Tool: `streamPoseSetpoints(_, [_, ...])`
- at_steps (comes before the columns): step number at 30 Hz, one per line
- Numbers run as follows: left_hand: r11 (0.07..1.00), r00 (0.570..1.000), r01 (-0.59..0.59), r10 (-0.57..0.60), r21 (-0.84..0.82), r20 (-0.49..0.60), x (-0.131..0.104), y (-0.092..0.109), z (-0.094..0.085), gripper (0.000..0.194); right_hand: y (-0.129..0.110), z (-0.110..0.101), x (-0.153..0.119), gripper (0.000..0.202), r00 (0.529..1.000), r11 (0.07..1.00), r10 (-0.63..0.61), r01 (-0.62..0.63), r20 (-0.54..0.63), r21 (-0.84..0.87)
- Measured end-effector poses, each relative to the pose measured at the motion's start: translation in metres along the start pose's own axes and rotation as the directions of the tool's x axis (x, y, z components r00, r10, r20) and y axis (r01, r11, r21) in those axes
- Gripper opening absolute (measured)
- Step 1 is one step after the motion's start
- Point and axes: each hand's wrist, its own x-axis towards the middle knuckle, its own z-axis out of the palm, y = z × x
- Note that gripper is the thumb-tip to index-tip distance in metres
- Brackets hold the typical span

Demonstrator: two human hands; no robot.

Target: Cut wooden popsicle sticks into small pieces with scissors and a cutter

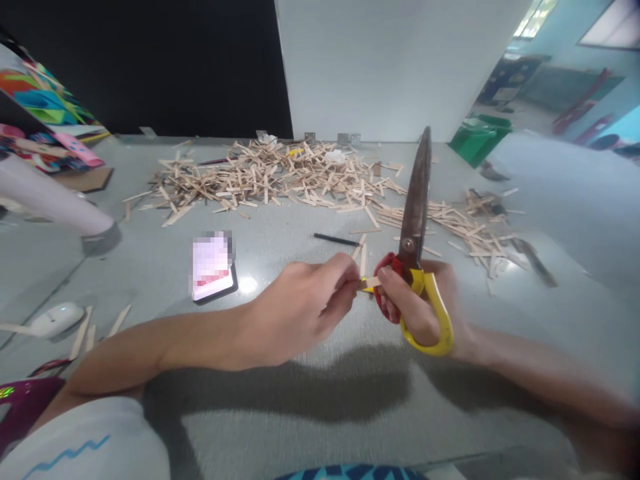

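Note:
Large scissors with red and yellow handles point upward in my right hand, whose fingers wrap the handles. The blades look closed together. My right thumb and fingers also pinch one end of a small wooden piece. My left hand is closed on the other end of that piece, just left of the scissors. Behind my hands, a dark thin stick lies on the grey table near a few loose wooden sticks.
A wide pile of wooden sticks spreads along the back. At left are a phone, a white mouse and a pale cylinder. A green bin stands beyond the table at back right.

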Motion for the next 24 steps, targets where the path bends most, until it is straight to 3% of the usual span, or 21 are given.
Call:
streamPoseSetpoints(3, [0.995,0.99,0.073,-0.065,0.062,-0.128,0.003,-0.003,-0.007,0.004,0.002,0.001,-0.003,0.048,1.0,0.999,0.016,-0.017,0.026,0.03])
streamPoseSetpoints(4, [0.993,0.988,0.099,-0.09,0.066,-0.127,0.004,-0.004,-0.011,0.004,0.003,0.001,-0.004,0.046,0.999,0.999,0.021,-0.022,0.028,0.04])
streamPoseSetpoints(7, [0.99,0.99,0.136,-0.137,0.026,0.023,0.008,-0.007,-0.022,0.006,0.007,0.002,-0.006,0.043,1.0,0.997,0.012,-0.011,-0.01,0.071])
streamPoseSetpoints(10, [0.986,0.981,0.163,-0.165,0.033,0.097,0.01,-0.008,-0.029,0.01,0.011,0.0,-0.007,0.045,0.997,0.999,-0.001,0.005,-0.075,0.051])
streamPoseSetpoints(16, [0.969,0.947,0.215,-0.176,-0.124,0.267,0.017,-0.004,-0.033,0.043,0.014,0.0,-0.007,0.05,0.994,1.0,-0.001,0.001,-0.105,0.006])
streamPoseSetpoints(20, [0.922,0.92,0.267,-0.158,-0.279,0.358,0.02,-0.001,-0.035,0.035,0.012,0.002,-0.005,0.05,0.994,0.999,-0.026,0.029,-0.108,0.03])
streamPoseSetpoints(24, [0.898,0.926,0.267,-0.139,-0.349,0.352,0.02,-0.002,-0.034,0.023,0.01,0.002,-0.006,0.047,0.994,0.999,-0.037,0.04,-0.105,0.021])
